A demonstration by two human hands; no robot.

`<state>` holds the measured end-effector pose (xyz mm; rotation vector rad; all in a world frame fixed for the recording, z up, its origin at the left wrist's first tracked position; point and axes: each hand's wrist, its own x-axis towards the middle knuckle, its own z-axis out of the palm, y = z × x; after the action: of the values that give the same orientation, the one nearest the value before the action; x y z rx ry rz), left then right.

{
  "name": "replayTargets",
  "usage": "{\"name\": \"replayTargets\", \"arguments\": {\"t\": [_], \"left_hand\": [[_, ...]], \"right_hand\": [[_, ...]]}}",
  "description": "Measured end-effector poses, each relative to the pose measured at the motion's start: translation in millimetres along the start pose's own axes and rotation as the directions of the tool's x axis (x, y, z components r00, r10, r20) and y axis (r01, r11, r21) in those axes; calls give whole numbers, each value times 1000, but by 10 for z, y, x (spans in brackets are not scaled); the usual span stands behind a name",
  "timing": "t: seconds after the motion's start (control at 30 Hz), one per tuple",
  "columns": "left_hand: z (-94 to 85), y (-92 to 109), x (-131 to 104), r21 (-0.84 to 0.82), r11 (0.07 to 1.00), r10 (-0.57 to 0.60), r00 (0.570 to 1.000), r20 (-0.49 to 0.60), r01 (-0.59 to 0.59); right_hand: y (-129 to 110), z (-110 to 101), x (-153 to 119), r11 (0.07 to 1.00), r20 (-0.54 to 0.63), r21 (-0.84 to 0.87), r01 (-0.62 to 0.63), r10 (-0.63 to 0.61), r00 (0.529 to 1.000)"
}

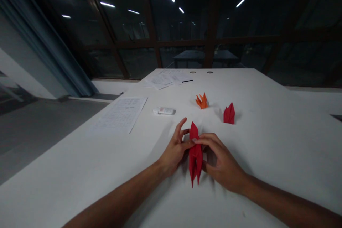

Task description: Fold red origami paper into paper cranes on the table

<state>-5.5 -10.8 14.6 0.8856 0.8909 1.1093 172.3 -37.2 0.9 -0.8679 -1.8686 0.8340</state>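
A folded red paper piece [195,156] stands out between my two hands, with one point at the far end and two narrow points toward me. My left hand [175,149] grips its left side, thumb on the paper and index finger raised. From the right, my right hand [220,162] holds it, fingertips on the upper middle and thumb at the lower right edge. Beyond my hands are an orange folded paper piece [202,101] with several points and, to its right, a smaller red folded piece [229,113].
On the white table [93,171], a white tube-like object [164,110] lies left of the orange piece. A written sheet [120,114] is at the left, more papers [165,79] and a dark pen [187,81] farther back. Two small round objects [210,72] sit near the far edge.
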Motion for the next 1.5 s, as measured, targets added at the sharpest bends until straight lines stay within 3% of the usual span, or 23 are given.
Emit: {"name": "replayTargets", "arguments": {"t": [0.1,0.2,0.33,0.43,0.57,0.67,0.8,0.9,1.03,1.2,1.3,1.4,1.5], "left_hand": [[-3,-15,12,38,999,26,999,44,-27],[-25,-23,0,205,972,92,989,114,-114],[-63,-13,-50,502,777,307,925,223,-379],[-71,11,-55,561,675,358,878,317,-478],[-58,44,-31,576,696,295,902,315,-429],[-46,41,-33,551,731,278,913,299,-403],[-18,30,-62,557,720,326,910,255,-414],[11,49,-91,554,706,401,894,200,-441],[47,90,-131,438,803,389,912,129,-404],[77,64,-137,271,922,209,943,258,-278],[65,5,-103,329,911,198,963,184,-250],[48,-44,-85,433,856,261,959,108,-282],[52,-52,-114,452,826,281,941,189,-338]], "right_hand": [[5,-18,6,999,-25,-37,-14,13,1000],[47,-39,35,997,-103,40,-64,68,992],[88,-69,106,968,-219,202,-152,196,956],[68,-75,139,921,-168,312,-233,295,941],[47,-62,133,798,-17,496,-342,403,915],[52,-62,128,739,30,569,-359,418,908],[48,-64,122,720,96,578,-384,407,908],[41,-48,105,754,140,530,-387,373,917],[4,-36,89,834,107,456,-312,297,949],[-36,-49,81,836,64,463,-296,302,951],[16,-44,84,843,-42,457,-284,339,940],[79,-36,100,873,-135,396,-284,362,923],[73,-38,121,875,-102,370,-311,371,923]]}}
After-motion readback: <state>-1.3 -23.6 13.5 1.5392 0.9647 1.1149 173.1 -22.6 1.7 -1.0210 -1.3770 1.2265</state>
